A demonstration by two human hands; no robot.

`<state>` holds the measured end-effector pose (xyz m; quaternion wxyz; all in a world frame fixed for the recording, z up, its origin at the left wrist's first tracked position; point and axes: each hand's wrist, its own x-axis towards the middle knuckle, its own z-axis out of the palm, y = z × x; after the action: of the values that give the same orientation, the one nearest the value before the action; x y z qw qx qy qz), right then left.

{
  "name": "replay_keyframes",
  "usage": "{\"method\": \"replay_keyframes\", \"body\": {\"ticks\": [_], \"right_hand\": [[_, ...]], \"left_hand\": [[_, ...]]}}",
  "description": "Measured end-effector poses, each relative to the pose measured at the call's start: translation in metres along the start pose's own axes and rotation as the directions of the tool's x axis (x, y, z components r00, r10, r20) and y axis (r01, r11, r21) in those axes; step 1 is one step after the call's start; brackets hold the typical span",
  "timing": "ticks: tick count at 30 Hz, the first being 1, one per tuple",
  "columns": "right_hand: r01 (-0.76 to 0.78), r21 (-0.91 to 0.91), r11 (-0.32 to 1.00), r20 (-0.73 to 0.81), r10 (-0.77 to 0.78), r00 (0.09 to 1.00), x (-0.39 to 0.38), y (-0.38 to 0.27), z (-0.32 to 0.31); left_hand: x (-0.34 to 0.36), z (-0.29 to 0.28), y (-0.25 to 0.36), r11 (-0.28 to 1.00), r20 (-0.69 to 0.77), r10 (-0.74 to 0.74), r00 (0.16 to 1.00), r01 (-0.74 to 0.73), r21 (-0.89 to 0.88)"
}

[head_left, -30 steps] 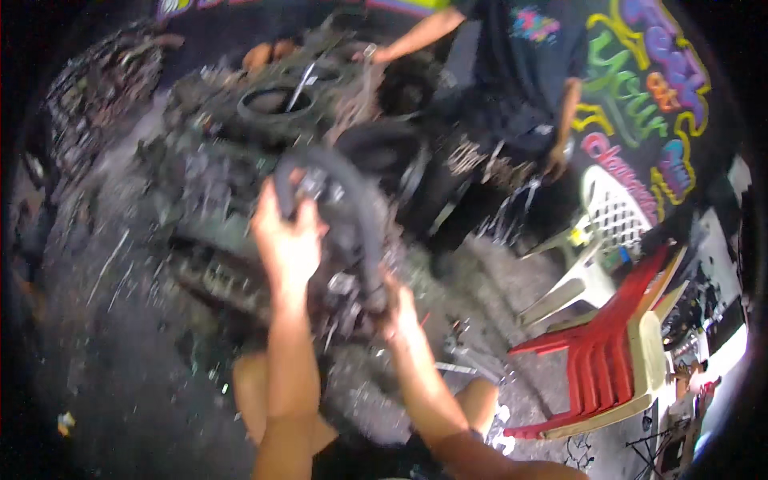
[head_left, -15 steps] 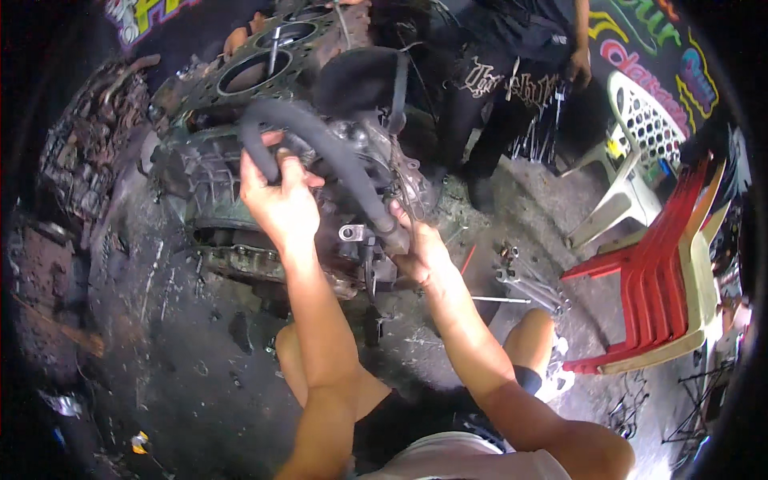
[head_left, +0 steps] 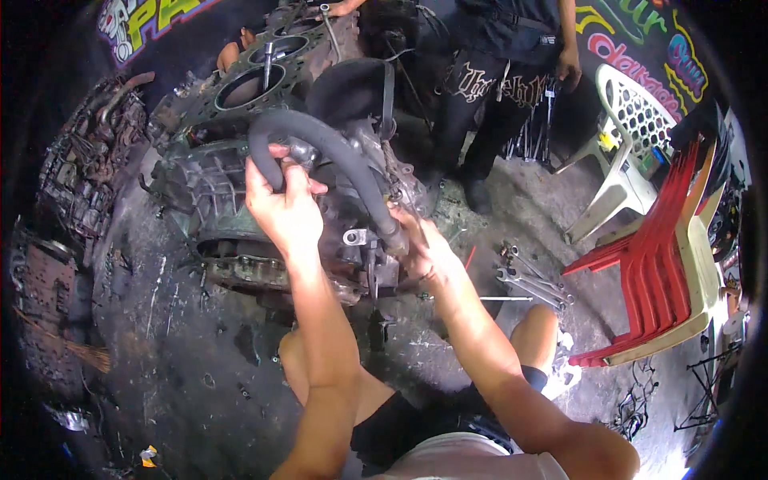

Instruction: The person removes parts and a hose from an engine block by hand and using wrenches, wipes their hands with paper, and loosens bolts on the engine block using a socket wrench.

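hose (head_left: 336,156): black rubber, matt, smooth, dusty
engine block (head_left: 240,184): cast metal, rough, dull grey-green, caked in oily grime
wrenches (head_left: 532,284): bare steel, bright and glossy
floor (head_left: 176,360): rough concrete, dark, oil-stained
stacked chairs (head_left: 664,264): moulded plastic, smooth, red with slight sheen
white chair (head_left: 632,136): plastic, matt

Two painted signs appear, both on the dark back wall. At upper left, a dark sign panel with large yellow-green and pink lettering and a pale cartoon figure (head_left: 148,24) runs along the top edge, above the engine. At upper right, a black wall sign with curling multicoloured script in green, pink, yellow and blue (head_left: 648,56) stands behind the white and red stacked chairs. No packages, labels or screens can be made out.
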<state>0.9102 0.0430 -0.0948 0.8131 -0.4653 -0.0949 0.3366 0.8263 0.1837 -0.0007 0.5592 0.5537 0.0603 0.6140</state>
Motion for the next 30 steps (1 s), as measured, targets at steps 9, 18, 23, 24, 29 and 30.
{"method": "replay_keyframes", "body": {"ticks": [9, 18, 23, 24, 29, 30], "right_hand": [[-0.103, 0.057, 0.993, -0.037, 0.105, 0.994, -0.009, -0.007, 0.017], [-0.231, 0.124, 0.965, 0.055, 0.226, 0.973, 0.008, 0.001, 0.007], [-0.190, -0.018, 0.982, 0.051, 0.191, 0.980, 0.015, 0.004, -0.010], [-0.197, -0.088, 0.977, 0.048, 0.201, 0.978, 0.015, 0.002, -0.009], [-0.232, -0.021, 0.972, -0.082, 0.230, 0.970, -0.014, -0.010, 0.013], [-0.254, 0.004, 0.967, -0.021, 0.254, 0.967, 0.021, 0.017, -0.023]], "left_hand": [[0.001, -0.007, -0.014, 0.996, -0.010, -0.017, 1.000, 0.016, -0.085], [0.005, -0.005, -0.016, 0.998, -0.020, -0.010, 1.000, 0.008, -0.068], [0.009, -0.003, -0.019, 0.992, -0.007, -0.007, 1.000, 0.006, -0.129], [0.008, -0.001, -0.016, 0.997, -0.049, -0.006, 0.999, 0.002, -0.078], [0.001, -0.009, -0.015, 0.997, -0.021, -0.078, 0.997, 0.078, -0.017], [0.001, -0.001, -0.009, 0.996, 0.000, -0.065, 0.998, 0.065, -0.061]]}}
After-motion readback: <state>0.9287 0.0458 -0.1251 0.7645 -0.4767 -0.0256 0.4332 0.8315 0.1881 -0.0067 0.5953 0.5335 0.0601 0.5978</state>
